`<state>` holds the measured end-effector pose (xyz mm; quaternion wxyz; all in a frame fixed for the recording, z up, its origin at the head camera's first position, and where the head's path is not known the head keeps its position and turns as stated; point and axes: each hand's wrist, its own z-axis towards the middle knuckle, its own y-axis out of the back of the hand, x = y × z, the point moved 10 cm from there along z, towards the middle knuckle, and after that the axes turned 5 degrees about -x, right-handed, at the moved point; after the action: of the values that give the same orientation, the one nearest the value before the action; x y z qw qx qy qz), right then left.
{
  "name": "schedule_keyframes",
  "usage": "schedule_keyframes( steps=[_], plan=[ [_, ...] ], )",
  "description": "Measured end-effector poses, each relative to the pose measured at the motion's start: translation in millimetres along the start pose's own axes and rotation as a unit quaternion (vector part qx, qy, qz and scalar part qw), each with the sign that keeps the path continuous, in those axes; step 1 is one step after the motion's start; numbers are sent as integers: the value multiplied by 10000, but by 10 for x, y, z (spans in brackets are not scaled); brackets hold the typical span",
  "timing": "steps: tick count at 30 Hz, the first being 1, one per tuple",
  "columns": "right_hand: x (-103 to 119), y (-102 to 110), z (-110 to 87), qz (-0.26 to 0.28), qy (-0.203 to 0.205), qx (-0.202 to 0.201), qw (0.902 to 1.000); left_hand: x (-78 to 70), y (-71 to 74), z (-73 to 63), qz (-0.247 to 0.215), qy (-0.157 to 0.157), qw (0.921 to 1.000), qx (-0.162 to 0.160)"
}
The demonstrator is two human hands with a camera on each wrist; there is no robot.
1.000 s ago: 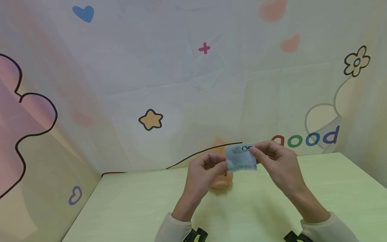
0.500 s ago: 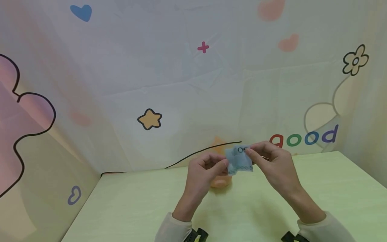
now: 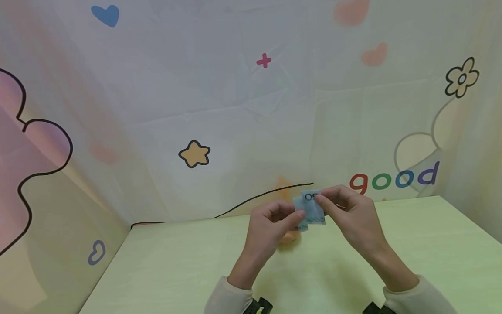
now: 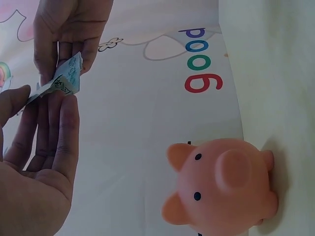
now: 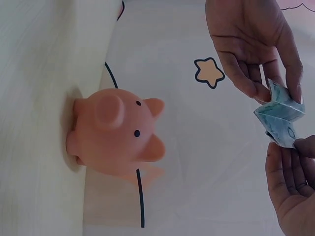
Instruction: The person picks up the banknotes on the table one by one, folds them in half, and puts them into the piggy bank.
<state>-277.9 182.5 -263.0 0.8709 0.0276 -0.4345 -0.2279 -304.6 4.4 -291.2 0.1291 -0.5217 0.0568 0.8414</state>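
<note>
A blue-green banknote [image 3: 313,212], bent into a zigzag fold, is held up between both hands above the table. My left hand [image 3: 268,235] pinches its left part between thumb and fingers. The right hand [image 3: 354,218] pinches the upper right part, beside a printed number. Both wrist views show the creases of the banknote [image 5: 279,114] and the fingertips at its two ends. Behind and below the hands stands an orange-pink piggy bank [image 4: 224,184], mostly hidden by the left hand and the note in the head view.
The pale green table [image 3: 176,261] ends against a printed cloth backdrop [image 3: 235,96] with hearts, a star and coloured letters. Cloth also covers the left and right sides. The piggy bank stands on the table near the backdrop.
The banknote has gone from nearly flat to folded, so it looks narrower. My right hand has moved left and the left hand slightly right, bringing them closer together.
</note>
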Motion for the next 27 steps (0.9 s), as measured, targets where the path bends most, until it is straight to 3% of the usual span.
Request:
schedule_keyframes(
  steps=[13,23,27],
  plan=[
    [25,-46,-5,117,-61,88,9999,11,-37,5,18,-3,10000,42],
    [42,-91,-35,254,-180,315,9990,25,95,4,651,-87,9957,-646],
    [55,-117,-46,312,-147,419,9985,21,118,3,713,-105,9947,-733]
  ],
)
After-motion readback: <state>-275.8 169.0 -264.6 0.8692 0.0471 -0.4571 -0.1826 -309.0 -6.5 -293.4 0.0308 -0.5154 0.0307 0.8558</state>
